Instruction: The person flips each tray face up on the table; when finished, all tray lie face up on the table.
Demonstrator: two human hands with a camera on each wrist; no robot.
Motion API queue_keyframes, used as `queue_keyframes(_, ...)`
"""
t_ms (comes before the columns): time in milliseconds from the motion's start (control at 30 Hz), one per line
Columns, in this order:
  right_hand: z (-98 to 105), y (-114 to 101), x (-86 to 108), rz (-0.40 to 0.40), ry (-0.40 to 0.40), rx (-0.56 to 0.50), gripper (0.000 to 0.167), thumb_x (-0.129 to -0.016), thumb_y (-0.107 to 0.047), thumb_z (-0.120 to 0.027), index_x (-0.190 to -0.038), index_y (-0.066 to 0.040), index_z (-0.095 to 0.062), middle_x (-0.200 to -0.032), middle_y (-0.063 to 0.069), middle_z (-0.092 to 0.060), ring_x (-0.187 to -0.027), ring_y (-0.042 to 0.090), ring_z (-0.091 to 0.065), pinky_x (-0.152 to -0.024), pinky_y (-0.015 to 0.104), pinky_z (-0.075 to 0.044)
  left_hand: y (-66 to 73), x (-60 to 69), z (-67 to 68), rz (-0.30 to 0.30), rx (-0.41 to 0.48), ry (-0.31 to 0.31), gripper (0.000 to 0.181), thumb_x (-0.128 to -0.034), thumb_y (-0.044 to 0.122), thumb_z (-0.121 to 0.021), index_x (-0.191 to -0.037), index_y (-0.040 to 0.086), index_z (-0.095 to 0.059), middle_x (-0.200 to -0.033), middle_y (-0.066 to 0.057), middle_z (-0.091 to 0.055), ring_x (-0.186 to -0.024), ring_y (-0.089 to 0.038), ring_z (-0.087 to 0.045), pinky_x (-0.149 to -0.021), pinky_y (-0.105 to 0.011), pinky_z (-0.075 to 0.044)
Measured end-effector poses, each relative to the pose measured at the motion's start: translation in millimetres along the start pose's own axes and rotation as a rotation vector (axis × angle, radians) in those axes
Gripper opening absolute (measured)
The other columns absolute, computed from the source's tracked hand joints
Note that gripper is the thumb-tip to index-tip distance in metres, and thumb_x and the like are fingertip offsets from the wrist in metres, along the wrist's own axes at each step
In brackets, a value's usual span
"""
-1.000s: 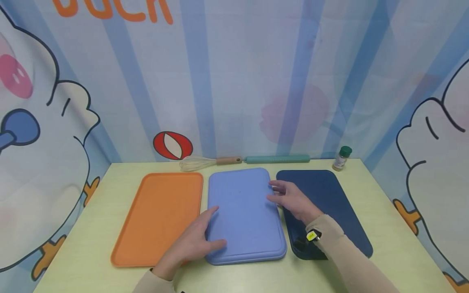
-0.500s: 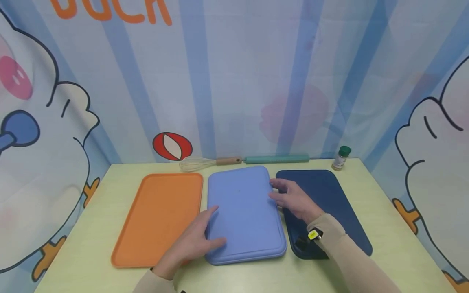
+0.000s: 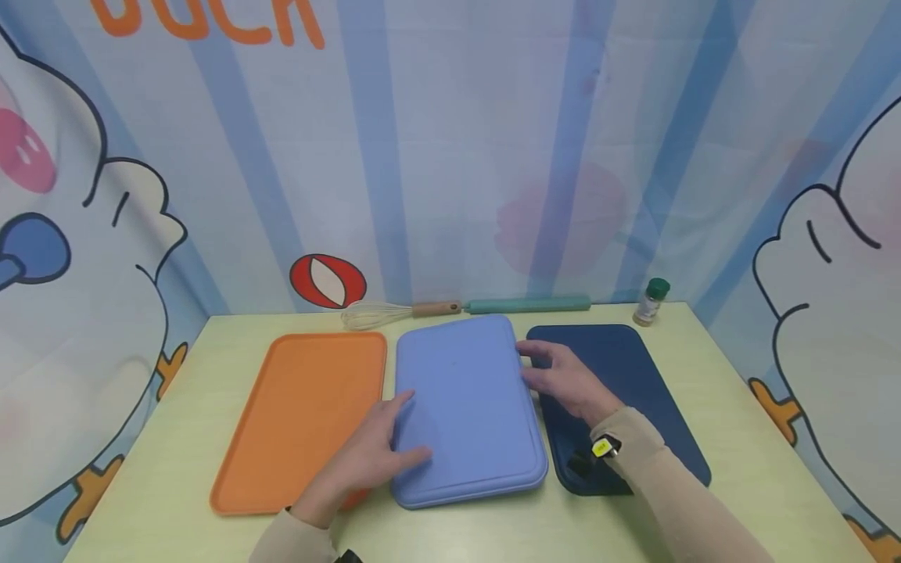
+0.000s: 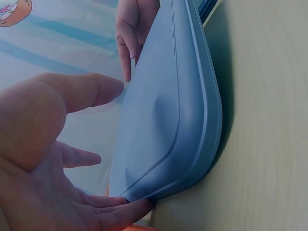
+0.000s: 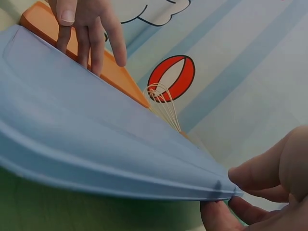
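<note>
The left hand (image 3: 369, 457) is spread wide, with straight fingertips laid against the left edge of a periwinkle-blue, rectangular plastic tray (image 3: 468, 414) with rounded corners, near its near left corner; its thumb is held over the top face. By the right hand (image 3: 568, 385) the right edge is pinched toward the far corner, with fingertips tucked beneath. The blue tray is set slightly askew at the middle of a pale yellow wood-grained table (image 3: 464, 536). It is flanked on the left by a flat orange rectangular tray (image 3: 310, 414) and on the right by a flat navy one, partly covered by the right forearm. Along the table's back edge are laid a brown-handled wire whisk (image 3: 425, 310) and a slim teal rod (image 3: 528, 304); a green-capped clear jar (image 3: 649, 303) is stood near the far right corner.
</note>
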State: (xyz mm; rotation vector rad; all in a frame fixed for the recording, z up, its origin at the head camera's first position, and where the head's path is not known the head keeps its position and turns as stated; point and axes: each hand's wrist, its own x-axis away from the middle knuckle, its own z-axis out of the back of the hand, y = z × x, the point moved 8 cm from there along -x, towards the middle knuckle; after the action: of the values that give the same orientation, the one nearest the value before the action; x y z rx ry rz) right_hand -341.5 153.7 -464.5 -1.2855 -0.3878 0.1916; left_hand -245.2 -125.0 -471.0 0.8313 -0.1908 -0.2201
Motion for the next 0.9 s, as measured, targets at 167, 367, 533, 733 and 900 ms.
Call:
queue_keyframes(167, 2.4, -1.5, -0.7, 0.012, 0.003, 0.015, 0.06, -0.104, -0.002, -0.059, -0.16, 0.0, -0.039, -0.165, 0.023, -0.036, -0.147, 0.042, -0.042, -0.119, 0.06, -0.034, 1.3, -2.0, 1.4, 0.011, 0.004, 0.0, 0.092, -0.0904, 0.037, -0.082, -0.163, 0.007, -0.035, -0.16, -0.023, -0.041, -0.145, -0.037, -0.043, -0.116, -0.061, -0.037)
queue_keyframes(367, 0.9, -2.8, 2.9, 0.013, -0.005, 0.005, 0.059, -0.104, 0.005, -0.054, -0.16, 0.001, -0.037, -0.165, 0.025, -0.034, -0.148, 0.049, -0.041, -0.118, 0.059, -0.036, -0.6, -3.0, 1.2, 0.022, -0.001, 0.008, 0.092, -0.0901, 0.038, -0.082, -0.163, 0.008, -0.036, -0.16, -0.022, -0.042, -0.146, -0.038, -0.043, -0.116, -0.062, -0.037)
queue_keyframes(533, 0.6, -2.2, 4.4, -0.005, 0.004, -0.012, 0.062, -0.103, 0.008, -0.054, -0.161, -0.001, -0.036, -0.166, 0.023, -0.033, -0.147, 0.046, -0.043, -0.117, 0.058, -0.038, -2.8, -2.5, 0.6, 0.032, 0.004, 0.0, 0.092, -0.0898, 0.04, -0.082, -0.164, 0.01, -0.036, -0.159, -0.021, -0.042, -0.144, -0.036, -0.045, -0.115, -0.062, -0.038)
queue_keyframes(733, 1.5, -0.9, 3.9, -0.019, 0.018, -0.012, 0.063, -0.102, 0.008, -0.057, -0.161, -0.003, -0.038, -0.166, 0.021, -0.036, -0.146, 0.044, -0.046, -0.116, 0.056, -0.041, -3.1, -3.0, 1.2, 0.022, 0.012, -0.002, 0.092, -0.09, 0.038, -0.083, -0.163, 0.009, -0.036, -0.159, -0.021, -0.042, -0.143, -0.036, -0.044, -0.115, -0.061, -0.038)
queue_keyframes(900, 1.6, -3.7, 3.4, -0.012, 0.021, -0.021, 0.064, -0.101, 0.008, -0.058, -0.161, -0.002, -0.037, -0.165, 0.02, -0.038, -0.144, 0.042, -0.049, -0.114, 0.054, -0.044, -2.6, -3.0, 1.9, 0.023, 0.017, -0.017, 0.093, -0.0904, 0.039, -0.082, -0.164, 0.008, -0.035, -0.16, -0.022, -0.041, -0.143, -0.036, -0.044, -0.115, -0.061, -0.038)
